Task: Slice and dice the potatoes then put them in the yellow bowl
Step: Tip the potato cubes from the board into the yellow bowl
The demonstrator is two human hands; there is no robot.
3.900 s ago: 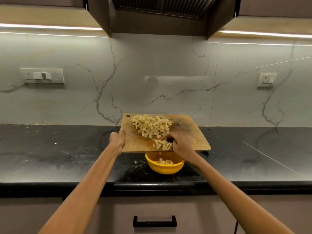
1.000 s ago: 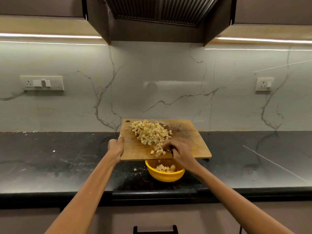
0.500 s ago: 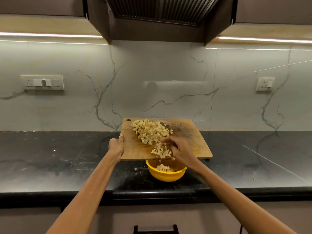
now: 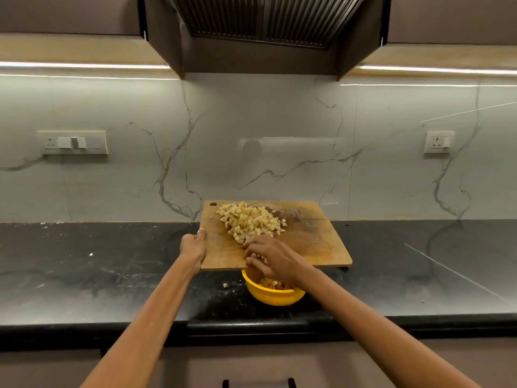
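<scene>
Your left hand (image 4: pixel 193 245) grips the left edge of the wooden cutting board (image 4: pixel 316 242), its fingers curled round the rim with the thumb on top. The board juts out past the yellow bowl (image 4: pixel 272 295), its near edge hanging over the bowl's far rim. Your right hand (image 4: pixel 272 257) lies on the board at that near edge, directly above the bowl, its fingers (image 4: pixel 253 247) bent and slightly spread, raking at a few potato cubes that show pale between them; whether they actually pinch any cube is hard to tell.

The main heap of diced potato (image 4: pixel 250 221) sits on the far left half of the board, just beyond your right fingertips. A smaller lot of cubes (image 4: pixel 272 284) already lies inside the bowl, partly hidden by your wrist. The bowl stands on the dark bench (image 4: pixel 84 264), close to its front edge. One stray potato piece (image 4: pixel 225 285) lies on the bench just to the left of the bowl, apart from it.

The right half of the board is bare, with a dark stained patch. Behind it rises a marble-patterned wall with a switch panel (image 4: pixel 75 142) at left and a socket (image 4: pixel 438 142) at right.
</scene>
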